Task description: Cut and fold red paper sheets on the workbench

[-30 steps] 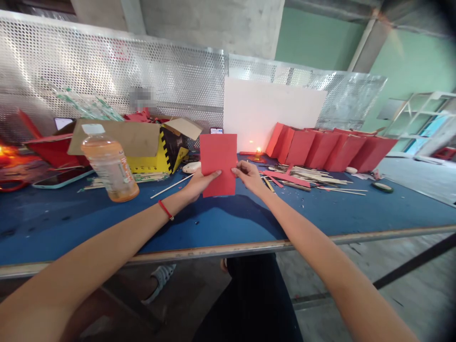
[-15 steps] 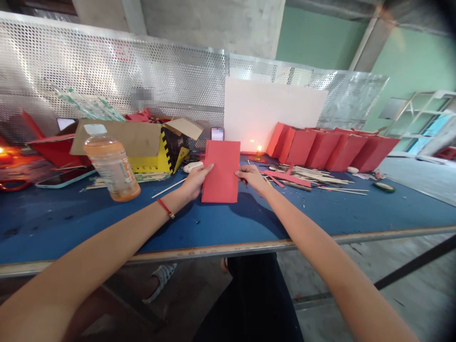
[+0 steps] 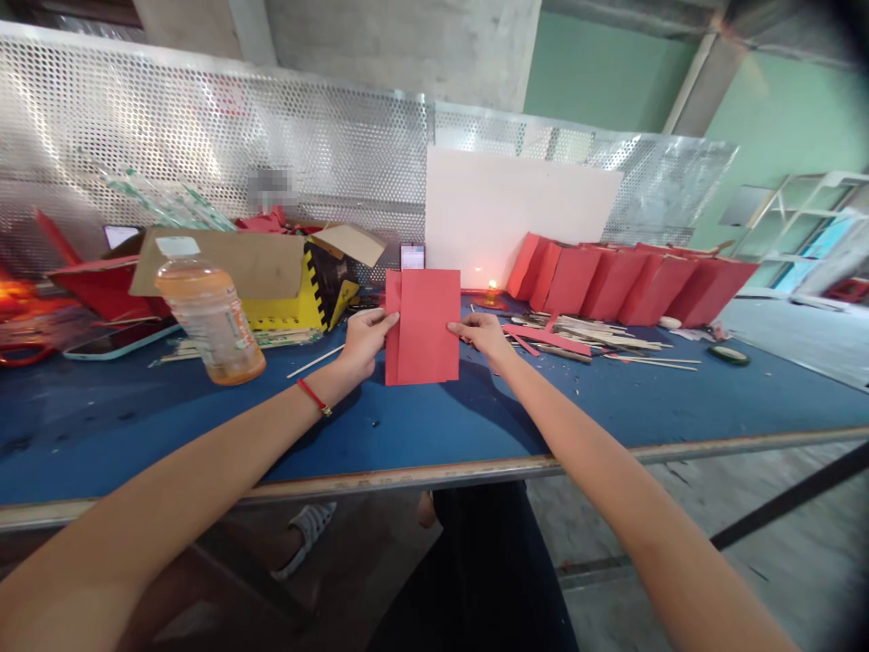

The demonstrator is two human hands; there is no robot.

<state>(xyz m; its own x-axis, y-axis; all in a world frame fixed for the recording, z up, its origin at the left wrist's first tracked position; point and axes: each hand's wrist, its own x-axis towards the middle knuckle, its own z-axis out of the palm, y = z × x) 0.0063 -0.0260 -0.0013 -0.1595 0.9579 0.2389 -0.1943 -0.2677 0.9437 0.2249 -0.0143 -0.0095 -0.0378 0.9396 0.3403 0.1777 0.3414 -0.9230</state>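
Observation:
Red paper pieces (image 3: 429, 330) stand upright in front of me, held from both sides above the blue tabletop. The front piece is shifted to the right, so a strip of the one behind shows on the left. My left hand (image 3: 367, 342) pinches the left edge, thumb in front. On the right edge, my right hand (image 3: 481, 331) grips between thumb and fingers. A small phone (image 3: 413, 256) peeks out behind the paper's top. How many pieces there are I cannot tell.
An orange drink bottle (image 3: 210, 312) stands left, before a yellow-and-brown carton (image 3: 285, 272). A lit flame lamp (image 3: 492, 293) glows behind my right hand. Thin wooden sticks (image 3: 597, 335) lie scattered near several red paper bags (image 3: 625, 282). The table's front edge (image 3: 475, 470) is close.
The front red paper has slid right over the one behind, uncovering a strip on the left. My left hand has shifted slightly left.

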